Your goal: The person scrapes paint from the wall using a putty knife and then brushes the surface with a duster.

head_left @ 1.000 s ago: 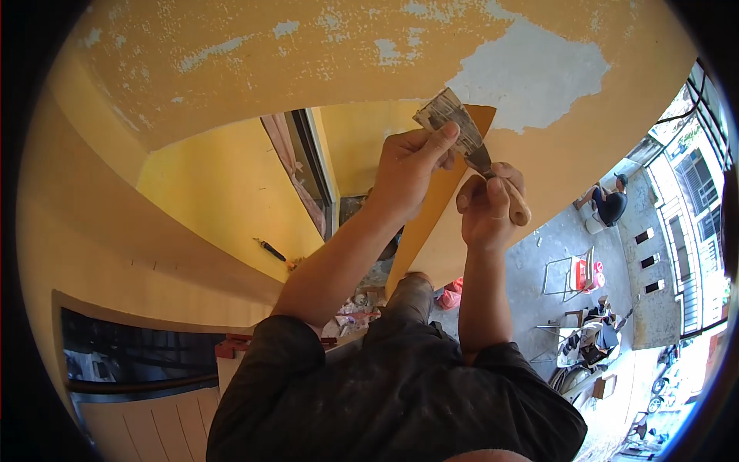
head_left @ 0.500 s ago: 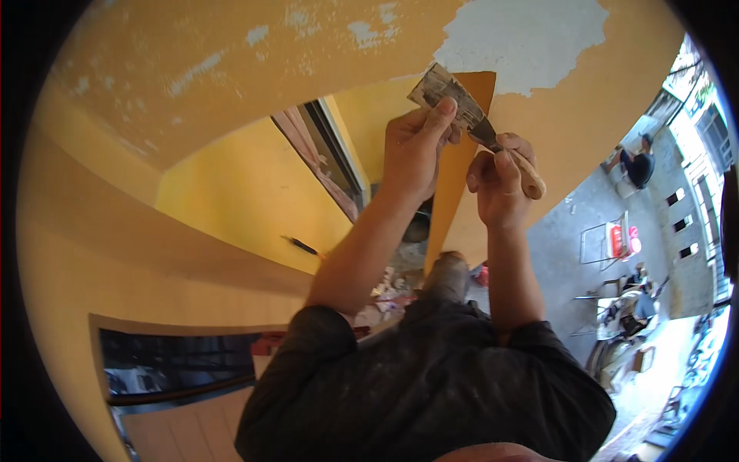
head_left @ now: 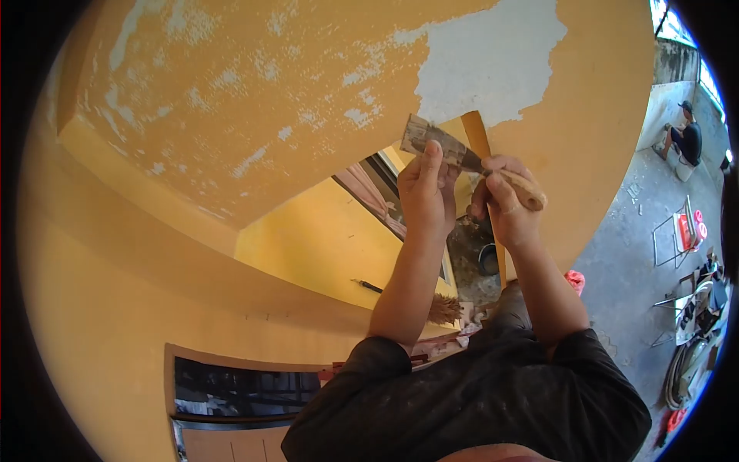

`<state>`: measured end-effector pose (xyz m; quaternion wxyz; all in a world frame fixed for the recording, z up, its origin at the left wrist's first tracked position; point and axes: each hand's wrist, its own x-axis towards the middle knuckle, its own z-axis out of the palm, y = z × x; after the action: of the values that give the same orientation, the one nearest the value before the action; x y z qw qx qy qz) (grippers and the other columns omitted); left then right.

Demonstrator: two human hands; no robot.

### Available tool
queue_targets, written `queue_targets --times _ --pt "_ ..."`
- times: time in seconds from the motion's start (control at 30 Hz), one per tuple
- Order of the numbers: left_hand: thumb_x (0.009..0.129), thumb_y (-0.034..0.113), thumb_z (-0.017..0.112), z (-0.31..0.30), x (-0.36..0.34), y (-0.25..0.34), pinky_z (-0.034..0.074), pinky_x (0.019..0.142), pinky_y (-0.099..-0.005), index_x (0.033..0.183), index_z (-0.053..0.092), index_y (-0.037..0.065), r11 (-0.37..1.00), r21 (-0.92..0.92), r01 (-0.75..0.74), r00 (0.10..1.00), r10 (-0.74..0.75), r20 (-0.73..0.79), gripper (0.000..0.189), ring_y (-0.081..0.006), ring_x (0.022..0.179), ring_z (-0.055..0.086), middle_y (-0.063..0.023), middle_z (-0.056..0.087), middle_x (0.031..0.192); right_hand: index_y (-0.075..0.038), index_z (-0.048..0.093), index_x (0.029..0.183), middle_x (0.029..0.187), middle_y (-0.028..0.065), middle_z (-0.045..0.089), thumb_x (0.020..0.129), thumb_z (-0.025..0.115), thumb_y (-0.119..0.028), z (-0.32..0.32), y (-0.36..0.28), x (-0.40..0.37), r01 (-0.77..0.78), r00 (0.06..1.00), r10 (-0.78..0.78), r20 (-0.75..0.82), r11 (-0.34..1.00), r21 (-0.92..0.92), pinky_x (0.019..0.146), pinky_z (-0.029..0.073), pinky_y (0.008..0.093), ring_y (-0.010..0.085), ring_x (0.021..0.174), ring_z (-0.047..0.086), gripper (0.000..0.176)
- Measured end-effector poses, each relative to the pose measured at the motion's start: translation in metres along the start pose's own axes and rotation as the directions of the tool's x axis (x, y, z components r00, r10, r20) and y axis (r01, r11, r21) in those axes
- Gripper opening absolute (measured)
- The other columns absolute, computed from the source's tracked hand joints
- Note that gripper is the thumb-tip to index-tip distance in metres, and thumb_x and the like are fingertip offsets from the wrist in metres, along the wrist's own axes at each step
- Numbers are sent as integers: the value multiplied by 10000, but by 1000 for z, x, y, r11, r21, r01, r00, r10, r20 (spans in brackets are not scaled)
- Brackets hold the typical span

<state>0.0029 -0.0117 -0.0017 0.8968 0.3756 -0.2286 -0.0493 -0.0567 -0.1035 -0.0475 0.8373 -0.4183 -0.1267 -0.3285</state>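
Note:
A putty knife (head_left: 468,160) with a wide, stained metal blade and a pale wooden handle is held between both hands. My left hand (head_left: 428,181) grips the blade, thumb on its upper face and fingers behind. Around the lower blade and the handle, my right hand (head_left: 508,200) is closed, the handle end sticking out to the right. Beyond the blade, the orange wall (head_left: 308,77) shows a large bare grey-white patch (head_left: 493,58) and many scattered pale scrapes.
A yellow recess with a window and pink curtain (head_left: 369,189) lies behind my left arm. A dark-handled tool (head_left: 369,286) rests near it. At the far right a seated person (head_left: 685,138), a folding chair (head_left: 677,235) and piled items stand on the grey floor.
The view has turned, so more scraped wall shows at the left and the person sits farther right. The blade lies flatter, with both hands still on the putty knife.

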Motion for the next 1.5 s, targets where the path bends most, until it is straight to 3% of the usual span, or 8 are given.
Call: queue_targets --times 0.3,0.5,0.7,0.73,0.8,0.87,1.03,1.5 --pt "916 190 619 3 -3 -1 402 648 -253 562 463 121 994 62 85 996 -84 -31 393 -65 602 407 47 405 578 9 483 1259 1082 172 610 809 711 -220 -49 -42 -4 401 913 -380 150 903 -155 777 491 340 212 938 596 554" --pt "957 241 541 6 -1 -22 442 748 -310 748 595 101 985 -151 85 981 -56 188 257 -119 742 541 5 539 698 -190 501 1325 1126 120 564 735 662 -96 16 -107 12 653 735 -98 671 -165 -739 786 491 378 285 916 604 619" --pt "986 266 474 5 2 -16 416 689 -296 791 625 48 999 -37 37 971 -27 238 329 -107 702 525 1 567 744 -268 518 1321 916 44 539 790 568 -77 15 -103 34 608 782 20 623 -248 -754 676 501 355 231 714 590 567" --pt "960 244 526 14 -5 -3 427 653 -292 794 638 33 927 363 -94 983 27 184 291 -114 657 529 -8 581 737 -272 521 1319 909 43 538 790 584 -91 18 -105 36 590 789 40 613 -327 -738 676 504 348 230 709 593 562" --pt "935 222 578 11 -12 7 437 618 -288 796 650 18 693 700 -172 985 97 146 257 -121 613 532 -16 594 731 -261 530 1315 872 43 534 780 596 -69 20 -111 41 626 757 52 652 -344 -700 662 508 347 232 694 584 573" --pt "845 119 686 -1 -11 4 436 561 -265 783 654 -8 21 698 -716 563 609 559 144 -135 558 516 -39 596 707 -249 538 1312 834 43 529 769 607 -46 22 -112 48 657 723 57 689 -364 -660 648 512 347 234 679 574 583" --pt "772 44 727 -16 4 -2 503 634 -280 1184 606 15 -95 685 -722 507 602 617 430 -200 764 628 -109 632 873 -237 544 1308 826 39 524 780 621 -69 23 -98 53 694 678 21 735 -347 -631 631 515 344 211 667 574 559" --pt "824 108 666 -23 5 -10 495 681 -308 1350 465 58 -41 714 -699 608 491 624 566 -203 745 648 -86 675 894 -276 571 1279 783 18 506 789 667 -150 4 -83 68 717 618 -70 783 -358 -598 577 503 320 180 648 564 514"
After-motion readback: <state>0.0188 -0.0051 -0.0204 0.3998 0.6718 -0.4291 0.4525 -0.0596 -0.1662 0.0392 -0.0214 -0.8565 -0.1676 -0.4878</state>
